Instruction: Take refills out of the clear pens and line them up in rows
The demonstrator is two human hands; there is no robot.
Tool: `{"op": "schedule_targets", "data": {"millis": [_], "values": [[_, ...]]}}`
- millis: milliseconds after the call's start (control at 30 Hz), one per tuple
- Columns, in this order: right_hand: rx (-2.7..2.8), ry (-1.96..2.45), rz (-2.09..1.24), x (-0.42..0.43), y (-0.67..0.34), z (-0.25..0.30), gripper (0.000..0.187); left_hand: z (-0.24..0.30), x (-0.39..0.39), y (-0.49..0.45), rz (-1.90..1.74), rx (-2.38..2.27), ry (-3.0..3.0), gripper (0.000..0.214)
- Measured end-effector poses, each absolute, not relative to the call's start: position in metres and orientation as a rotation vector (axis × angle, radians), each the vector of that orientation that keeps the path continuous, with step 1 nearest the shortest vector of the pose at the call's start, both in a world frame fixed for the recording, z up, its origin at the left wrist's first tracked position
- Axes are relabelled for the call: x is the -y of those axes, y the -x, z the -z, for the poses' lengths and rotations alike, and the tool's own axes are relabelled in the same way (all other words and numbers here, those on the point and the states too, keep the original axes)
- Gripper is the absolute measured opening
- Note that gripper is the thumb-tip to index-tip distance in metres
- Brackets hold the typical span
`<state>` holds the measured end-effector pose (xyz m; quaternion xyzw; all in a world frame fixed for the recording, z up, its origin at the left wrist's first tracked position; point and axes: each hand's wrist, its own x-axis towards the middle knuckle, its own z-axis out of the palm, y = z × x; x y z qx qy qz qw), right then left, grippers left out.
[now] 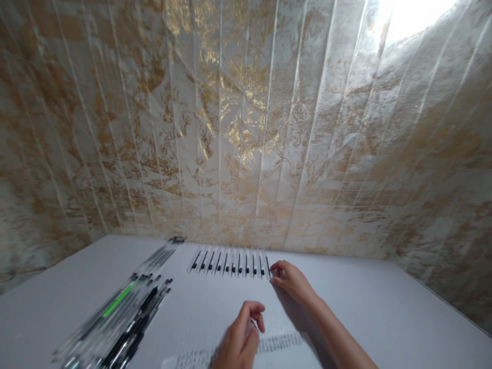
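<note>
A row of several clear pens with black tips lies side by side on the white table, near the wall. My right hand rests at the right end of that row, fingers pinched together against the last pen. My left hand hovers nearer to me with its fingers curled over a clear plastic wrapper; what it holds, if anything, is hidden.
A blurred pile of pens, black ones and one green, lies at the left front. A few more pens lie behind it. A wall with gold and white patterned paper rises just behind the table.
</note>
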<state>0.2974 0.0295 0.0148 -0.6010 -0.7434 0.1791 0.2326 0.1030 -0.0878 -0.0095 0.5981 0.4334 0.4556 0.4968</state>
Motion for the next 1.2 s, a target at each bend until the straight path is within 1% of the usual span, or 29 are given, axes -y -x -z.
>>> {"op": "schedule_targets", "data": {"millis": [233, 333, 433, 500, 567, 667, 800, 933, 1000, 1067, 1133, 1200], "values": [[2.001, 1.580, -0.528, -0.028, -0.299, -0.022, 0.028, 0.012, 0.077, -0.098, -1.198, -0.919, -1.198, 0.032], [2.105, 1.434, -0.572, -0.012, -0.291, -0.039, 0.031, 0.012, 0.075, -0.096, -1.223, -0.863, -1.127, 0.040], [2.274, 1.226, -0.713, 0.015, -0.270, -0.059, 0.032, 0.009, 0.075, -0.096, -1.272, -0.810, -1.049, 0.050], [2.363, 1.114, -0.794, 0.032, -0.254, -0.068, 0.028, 0.007, 0.075, -0.096, -1.296, -0.763, -0.986, 0.048], [2.417, 1.097, -0.780, 0.044, -0.240, -0.071, 0.034, 0.007, 0.073, -0.096, -1.314, -0.720, -0.911, 0.044], [2.453, 1.180, -0.667, 0.051, -0.227, -0.065, 0.039, 0.009, 0.069, -0.096, -1.316, -0.723, -0.786, 0.051], [2.483, 1.219, -0.616, 0.051, -0.223, -0.057, 0.032, 0.008, 0.069, -0.094, -1.269, -0.753, -0.697, 0.057], [2.458, 1.218, -0.572, 0.036, -0.237, -0.061, 0.025, -0.002, 0.075, -0.092, -1.281, -0.802, -0.712, 0.052], [2.351, 1.343, -0.452, 0.017, -0.253, -0.064, 0.022, -0.004, 0.077, -0.092, -1.301, -0.822, -0.774, 0.049], [2.230, 1.554, -0.326, -0.008, -0.271, -0.064, 0.024, -0.002, 0.076, -0.093, -1.309, -0.846, -0.847, 0.048], [2.189, 1.766, -0.295, -0.032, -0.286, -0.058, 0.024, 0.002, 0.074, -0.095, -1.316, -0.866, -0.899, 0.048], [2.176, 1.836, -0.293, -0.049, -0.293, -0.050, 0.024, 0.007, 0.071, -0.096, -1.329, -0.884, -0.931, 0.049]]}}
